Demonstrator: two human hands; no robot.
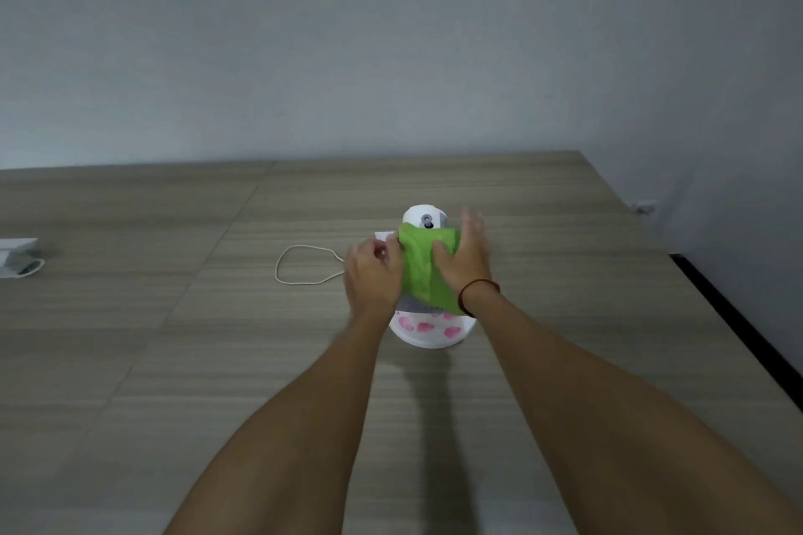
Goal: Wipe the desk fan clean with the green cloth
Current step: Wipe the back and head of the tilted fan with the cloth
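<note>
Fan (pixel 428 218) sits on the table (pixel 174 339) a little right of centre, white body, base (pixel 428 330) with pink petal marks toward 6 o'clock. Grey grille strip shows just above the base. Motor housing with a small dark knob shows at 12 o'clock, above the cloth.

Cloth (pixel 419 267), bright green, draped over the fan's middle, covering most of the head between both hands.

Right hand (pixel 462 263) lies flat on the cloth at its 3 o'clock side, fingers stretched out and pointing to 12, thumb spread across the green fabric. Palm presses down; nothing is pinched. Fingertips are motion-blurred. Dark red cord band (pixel 478 289) on the wrist.

Left hand (pixel 373 269) at the cloth's 9 o'clock edge, fingers curled in against the fan's side and the cloth's border. Cannot tell whether it grips fan or cloth.

White cable (pixel 300 265) loops on the table at 9 o'clock from the fan. White object (pixel 17 256) at the far left edge, partly cut off.
</note>
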